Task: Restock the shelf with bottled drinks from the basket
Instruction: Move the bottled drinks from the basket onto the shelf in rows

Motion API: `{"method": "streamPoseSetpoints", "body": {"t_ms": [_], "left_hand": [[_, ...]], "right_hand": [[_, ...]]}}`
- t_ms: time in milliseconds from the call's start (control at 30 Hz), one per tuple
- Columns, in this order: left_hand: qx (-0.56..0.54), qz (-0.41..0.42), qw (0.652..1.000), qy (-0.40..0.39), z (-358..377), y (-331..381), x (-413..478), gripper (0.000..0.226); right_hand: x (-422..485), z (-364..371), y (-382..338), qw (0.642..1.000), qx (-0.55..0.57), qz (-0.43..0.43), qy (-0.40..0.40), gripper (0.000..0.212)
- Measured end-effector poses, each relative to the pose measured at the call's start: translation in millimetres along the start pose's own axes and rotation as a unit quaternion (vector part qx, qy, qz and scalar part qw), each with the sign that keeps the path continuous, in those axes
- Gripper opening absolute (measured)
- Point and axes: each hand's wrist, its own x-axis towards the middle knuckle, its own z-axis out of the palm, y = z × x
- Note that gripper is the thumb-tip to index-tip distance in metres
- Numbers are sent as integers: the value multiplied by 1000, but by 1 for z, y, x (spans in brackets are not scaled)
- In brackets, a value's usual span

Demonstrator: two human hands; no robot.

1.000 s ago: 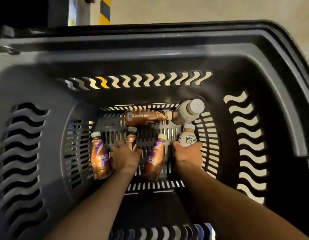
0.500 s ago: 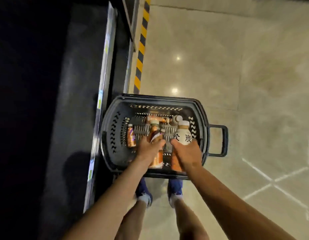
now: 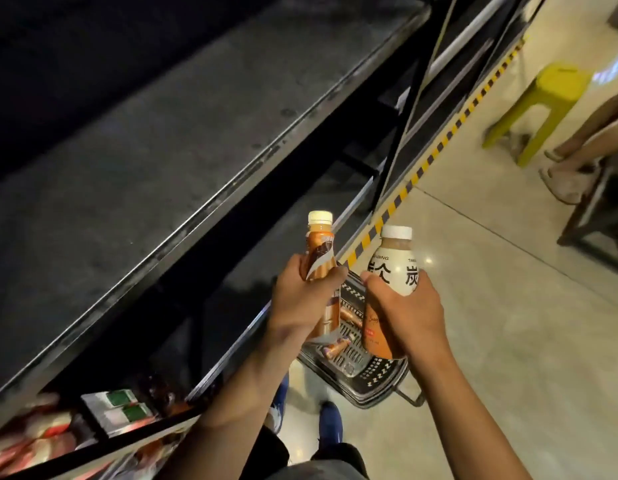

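Count: 2 bottles in hand, one each.

Left hand [image 3: 300, 303]: fist wrapped round the middle of a brown bottle [image 3: 319, 251]. The cream cap and shoulder stick out above the fingers and the base shows below the palm. Bottle is near upright, cap up.

Right hand [image 3: 408, 317]: fingers curled round a white bottle [image 3: 396, 265] with black characters and a white cap, grasped at the lower body, cap up. There's an orange-brown section under the white part, inside the same grip. Can't tell whether it's the same bottle or a second one.

The two bottles sit side by side, near each other but apart. Both are in the air above the basket [image 3: 373, 386], just off the shelf [image 3: 162, 150] edge and not touching it.

The basket is dark, on the floor, partly hidden behind the hands. 2 loose bottles [image 3: 351, 316] are visible inside, brown and lying flat. Any others are blocked from view.

The shelf's top board is dark. The lower tier at bottom left holds packaged goods [image 3: 124, 407], blurred.

Also in view:
- 1 yellow stool [image 3: 550, 88]
- another person's legs [image 3: 577, 147] at the right
- yellow-black floor tape [image 3: 439, 150] along the shelf base
- 2 blue shoes [image 3: 330, 424] below the arms
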Motion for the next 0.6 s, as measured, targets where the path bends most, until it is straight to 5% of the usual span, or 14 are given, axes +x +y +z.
{"method": "streamPoseSetpoints", "body": {"t_ms": [300, 467, 600], "left_hand": [[-115, 89, 970, 195, -140, 45, -130, 26], [-129, 159, 928, 312, -215, 32, -223, 29], [-159, 197, 882, 398, -274, 2, -296, 25]], "right_hand": [[-115, 54, -122, 956, -10, -222, -193, 38], [-219, 94, -159, 904, 20, -292, -312, 55], [-312, 124, -170, 845, 29, -329, -420, 35]]}}
